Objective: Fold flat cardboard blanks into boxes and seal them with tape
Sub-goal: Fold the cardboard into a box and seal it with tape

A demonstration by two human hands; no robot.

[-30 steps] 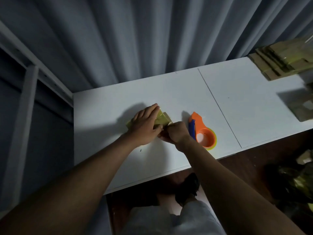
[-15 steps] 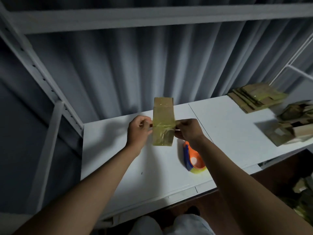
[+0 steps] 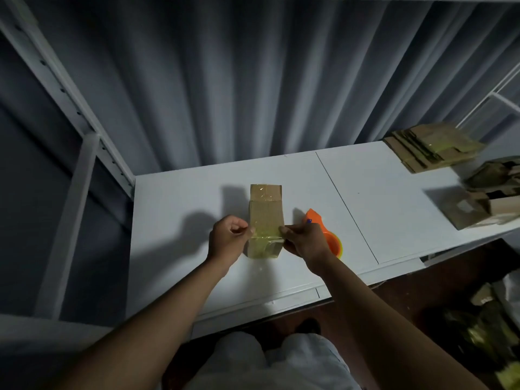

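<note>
A small brown cardboard box (image 3: 265, 218), wrapped in yellowish clear tape, is held upright over the white table (image 3: 180, 209). My left hand (image 3: 229, 239) pinches its left edge with curled fingers. My right hand (image 3: 305, 240) pinches the right edge at the tape band. An orange tape dispenser (image 3: 327, 235) with a blue part lies on the table just right of the box, partly hidden behind my right hand.
A stack of flat cardboard blanks (image 3: 433, 147) lies at the table's back right. Folded boxes (image 3: 484, 204) sit at the right edge. A white rack post (image 3: 70, 88) stands left, a grey curtain behind. More cardboard lies on the floor (image 3: 484, 327) at right.
The box was pressed flat on the table a second ago; both hands lifted it upright. Since half a second ago it sits slightly lower and nearer the table.
</note>
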